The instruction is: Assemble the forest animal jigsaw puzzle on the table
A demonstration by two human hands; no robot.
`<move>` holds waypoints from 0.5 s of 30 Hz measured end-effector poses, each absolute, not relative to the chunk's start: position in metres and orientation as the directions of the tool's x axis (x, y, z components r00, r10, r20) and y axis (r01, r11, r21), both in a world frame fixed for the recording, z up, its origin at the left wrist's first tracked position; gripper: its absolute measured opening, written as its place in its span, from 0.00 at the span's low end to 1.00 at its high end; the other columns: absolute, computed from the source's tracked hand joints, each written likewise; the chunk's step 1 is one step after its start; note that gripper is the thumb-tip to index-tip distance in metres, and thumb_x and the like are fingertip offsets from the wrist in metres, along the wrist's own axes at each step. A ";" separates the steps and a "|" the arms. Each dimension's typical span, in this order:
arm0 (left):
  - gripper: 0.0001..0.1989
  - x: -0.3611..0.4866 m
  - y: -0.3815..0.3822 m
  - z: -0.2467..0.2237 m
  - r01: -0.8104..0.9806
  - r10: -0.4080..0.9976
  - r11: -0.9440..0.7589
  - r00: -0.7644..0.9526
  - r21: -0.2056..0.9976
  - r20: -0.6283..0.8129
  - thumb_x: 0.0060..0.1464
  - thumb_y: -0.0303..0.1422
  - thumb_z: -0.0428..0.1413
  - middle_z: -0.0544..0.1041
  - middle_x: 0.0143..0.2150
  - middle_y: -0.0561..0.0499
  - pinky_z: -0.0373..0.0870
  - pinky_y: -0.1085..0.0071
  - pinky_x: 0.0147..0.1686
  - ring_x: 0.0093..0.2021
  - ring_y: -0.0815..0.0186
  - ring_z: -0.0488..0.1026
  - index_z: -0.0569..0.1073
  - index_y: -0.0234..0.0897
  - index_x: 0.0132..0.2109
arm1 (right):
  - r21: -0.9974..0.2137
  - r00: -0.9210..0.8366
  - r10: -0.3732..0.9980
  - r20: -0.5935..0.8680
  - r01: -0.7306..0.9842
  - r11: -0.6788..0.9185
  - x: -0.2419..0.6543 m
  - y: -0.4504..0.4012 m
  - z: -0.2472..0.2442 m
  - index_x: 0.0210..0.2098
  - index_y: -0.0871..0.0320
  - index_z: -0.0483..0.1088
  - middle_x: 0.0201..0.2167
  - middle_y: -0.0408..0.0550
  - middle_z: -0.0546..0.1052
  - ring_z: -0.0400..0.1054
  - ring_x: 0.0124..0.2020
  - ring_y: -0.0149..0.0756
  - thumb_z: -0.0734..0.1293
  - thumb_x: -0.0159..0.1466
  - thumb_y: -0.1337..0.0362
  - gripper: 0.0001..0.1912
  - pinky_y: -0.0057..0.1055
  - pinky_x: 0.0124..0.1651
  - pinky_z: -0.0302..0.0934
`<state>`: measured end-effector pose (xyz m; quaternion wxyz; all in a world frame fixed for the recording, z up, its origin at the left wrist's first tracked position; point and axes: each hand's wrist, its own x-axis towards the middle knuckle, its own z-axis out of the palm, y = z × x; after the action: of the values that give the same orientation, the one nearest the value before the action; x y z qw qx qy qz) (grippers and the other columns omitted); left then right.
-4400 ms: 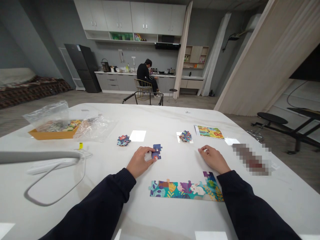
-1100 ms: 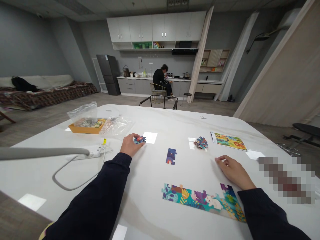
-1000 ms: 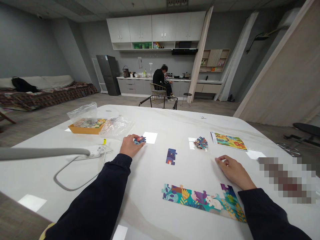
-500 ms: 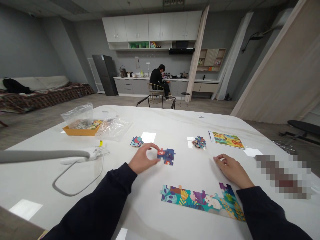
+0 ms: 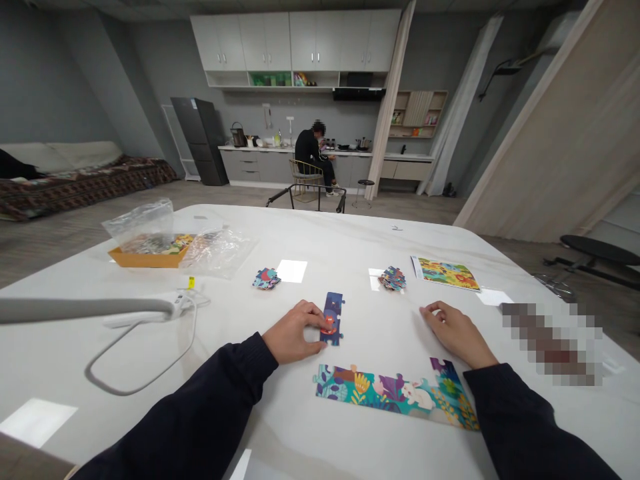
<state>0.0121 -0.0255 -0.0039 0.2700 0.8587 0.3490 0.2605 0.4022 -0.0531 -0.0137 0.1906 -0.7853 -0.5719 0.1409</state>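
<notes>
The left hand [image 5: 293, 330] pinches a blue jigsaw strip [image 5: 333, 320] flat — seemingly to steady it — while the right hand [image 5: 453, 333] lies loosely open

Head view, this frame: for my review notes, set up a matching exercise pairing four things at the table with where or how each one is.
Things:
1. left hand
2. right hand
3. rabbit puzzle strip
4. orange tray

Places or states:
A. resting on the table, holding nothing
B. lying flat, nearest the person
C. beside a clear plastic bag
D. touching the dark blue puzzle strip

Pairs: 1-D, 2-A, 3-B, 4-C
</notes>
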 end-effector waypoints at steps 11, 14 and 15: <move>0.15 0.008 -0.025 -0.004 0.438 0.670 -0.690 0.688 0.576 0.280 0.53 0.28 0.64 0.77 0.59 0.48 0.70 0.53 0.60 0.57 0.54 0.71 0.82 0.46 0.48 | -0.468 0.313 0.950 -0.013 0.837 -0.283 0.402 -0.052 -0.013 0.40 0.52 0.73 0.29 0.46 0.79 0.73 0.32 0.43 0.59 0.67 0.46 0.19 0.34 0.35 0.57; 0.15 0.008 -0.024 -0.005 0.443 0.667 -0.692 0.694 0.570 0.270 0.54 0.30 0.64 0.78 0.59 0.48 0.71 0.54 0.59 0.56 0.54 0.71 0.82 0.46 0.49 | -0.470 0.312 0.950 -0.009 0.837 -0.279 0.401 -0.053 -0.013 0.40 0.52 0.73 0.29 0.46 0.79 0.73 0.32 0.43 0.59 0.67 0.46 0.19 0.34 0.34 0.57; 0.16 0.008 -0.024 -0.006 0.445 0.666 -0.694 0.695 0.566 0.271 0.54 0.31 0.64 0.78 0.59 0.48 0.70 0.54 0.59 0.56 0.54 0.71 0.82 0.47 0.50 | -0.470 0.312 0.950 -0.008 0.838 -0.279 0.401 -0.053 -0.012 0.40 0.52 0.73 0.29 0.46 0.79 0.73 0.32 0.43 0.59 0.67 0.46 0.19 0.34 0.34 0.57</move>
<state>0.0085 -0.0240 -0.0060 0.2356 0.8898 0.3123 0.2350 0.4011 -0.0529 -0.0123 0.1938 -0.7863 -0.5684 0.1453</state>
